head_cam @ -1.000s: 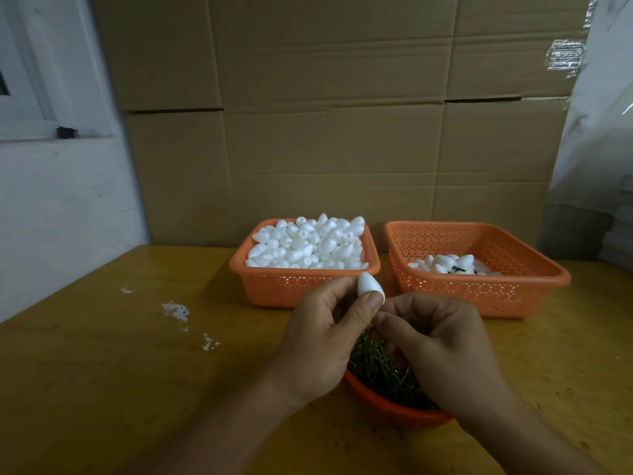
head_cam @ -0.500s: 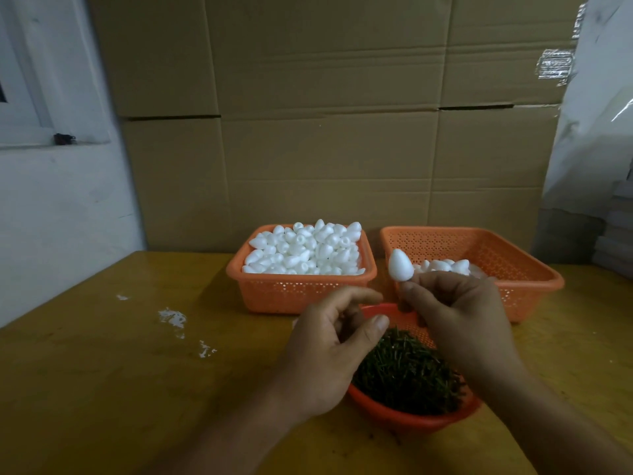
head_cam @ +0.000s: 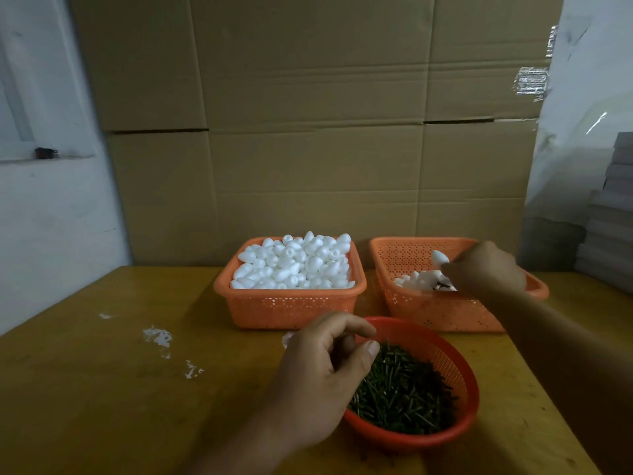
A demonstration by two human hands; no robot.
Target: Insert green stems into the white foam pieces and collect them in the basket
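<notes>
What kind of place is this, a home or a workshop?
Probably a small workshop or storeroom doing piecework: stacked cardboard boxes behind a bare table, a basket heaped with foam pieces, and a bowl of stems.

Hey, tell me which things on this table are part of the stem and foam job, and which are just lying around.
Part of the job:
full basket of white foam pieces
round basket of green stems
collecting basket
foam piece at the right hand
left hand

Just lying about:
white scraps on the table
cardboard boxes
</notes>
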